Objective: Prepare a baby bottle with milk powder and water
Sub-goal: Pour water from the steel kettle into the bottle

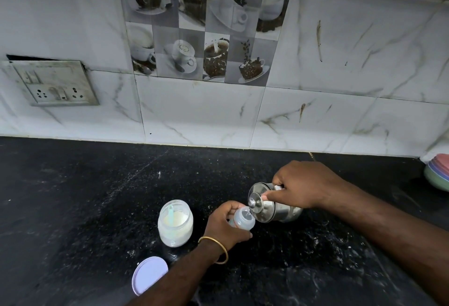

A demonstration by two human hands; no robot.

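My left hand grips a small clear baby bottle with its open mouth tilted toward the right. My right hand holds a steel kettle by its white handle, tipped so its lidded top leans over the bottle's mouth; my thumb lies near the lid. To the left stands an open glass jar of milk powder with a pale green scoop inside. Its lilac lid lies flat on the black counter in front of it.
The black stone counter runs back to a tiled wall. A stack of pastel bowls sits at the far right edge. A wall socket plate is mounted at the upper left.
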